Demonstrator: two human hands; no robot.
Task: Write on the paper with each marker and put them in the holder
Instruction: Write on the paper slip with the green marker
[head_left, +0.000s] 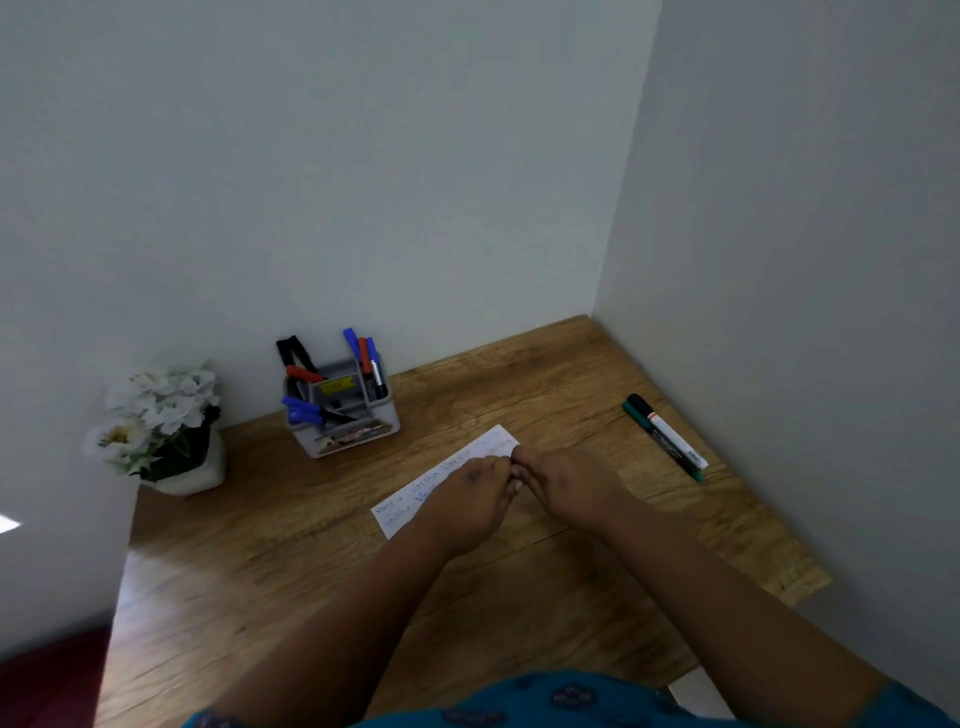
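My left hand (467, 499) and my right hand (566, 483) meet knuckle to knuckle over the white paper (395, 514), which carries lines of blue and red writing. The fingers of both hands are curled, and their tips close together round a marker that the fingers almost wholly hide. The grey holder (358, 436) stands at the back against the wall, with several blue, red and black markers in it. Two more markers lie side by side on the right of the table: a black-capped white one (667, 431) and a green one (670, 452).
A white pot of white flowers (161, 421) stands at the table's back left corner. The wooden table (311, 571) sits in a corner, with one wall behind it and another close on the right. The table's left edge drops off beside the pot.
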